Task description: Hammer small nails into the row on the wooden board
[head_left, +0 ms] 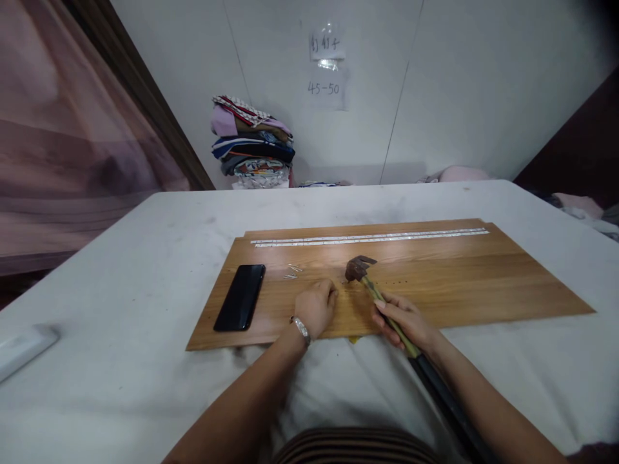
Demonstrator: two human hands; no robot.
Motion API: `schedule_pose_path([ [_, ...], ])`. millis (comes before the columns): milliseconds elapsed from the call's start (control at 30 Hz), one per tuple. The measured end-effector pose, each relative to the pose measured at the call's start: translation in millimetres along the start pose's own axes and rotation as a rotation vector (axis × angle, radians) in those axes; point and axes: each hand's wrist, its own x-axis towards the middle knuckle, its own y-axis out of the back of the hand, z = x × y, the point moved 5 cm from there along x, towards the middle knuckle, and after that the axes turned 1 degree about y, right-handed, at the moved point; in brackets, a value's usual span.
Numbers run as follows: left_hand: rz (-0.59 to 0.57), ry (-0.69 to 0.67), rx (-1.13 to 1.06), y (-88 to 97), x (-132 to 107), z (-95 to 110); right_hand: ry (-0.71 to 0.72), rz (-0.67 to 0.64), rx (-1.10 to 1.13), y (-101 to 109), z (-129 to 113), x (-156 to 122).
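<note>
One hammer [368,283], clenched in the right hand [403,320], pointed its head toward eleven o'clock over the wooden board [459,277]; the left hand [315,305] sat curled closed at nine o'clock of that head.

Wide open across the right half of the brown wooden board [483,283] and on the white bench [145,258] either side. Hemmed at the left end by a flat black phone [240,297], small loose silver nails [291,272] just beside it, a long silver strip [367,237] along the far edge.
</note>
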Motion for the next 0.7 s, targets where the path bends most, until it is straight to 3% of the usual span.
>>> schedule_pose_path([
  [433, 0.034, 0.000, 0.009, 2.3, -2, 1, -0.039, 0.010, 0.015, -3, -7, -1],
  [700, 0.195, -0.099, -0.021, 3.4, -3, 1, -0.081, -0.015, -0.003, -4, -17, -2],
])
